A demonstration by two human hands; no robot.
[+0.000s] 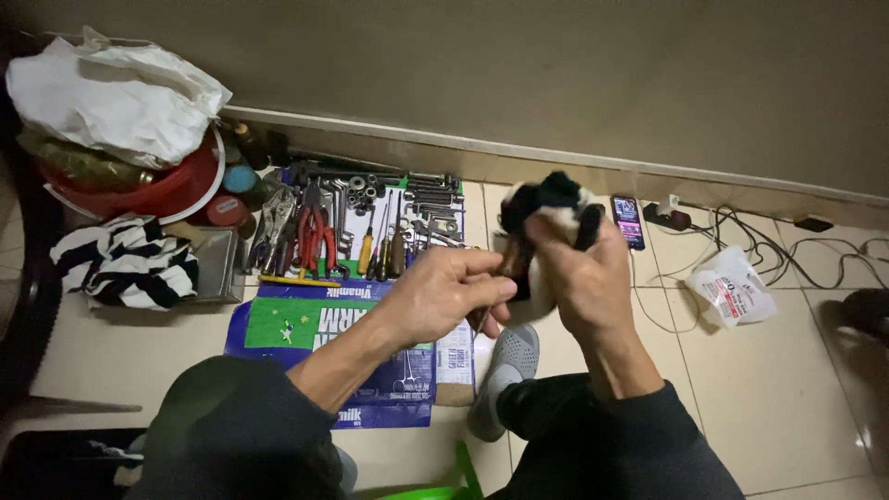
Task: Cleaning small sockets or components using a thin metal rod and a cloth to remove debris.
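Your right hand (582, 278) clenches around a black-and-white cloth (548, 206), held above the tiled floor (787, 389) just right of the flattened blue-and-green carton (306, 333). Your left hand (443, 294) closes its fingers on a dark-handled tool (500, 278) that touches the cloth's underside; its tip is hidden. On the carton's far edge lie red-handled pliers (315, 236) and screwdrivers (380, 245). Right of the carton, beyond the cloth, rests a phone (628, 220). Left of the carton sits a striped fabric (125, 264).

Wall (556, 65): plain olive-grey, upper frame.
Floor (787, 389): glossy cream tiles, pale skirting (519, 153) along the wall.
Light: dim.
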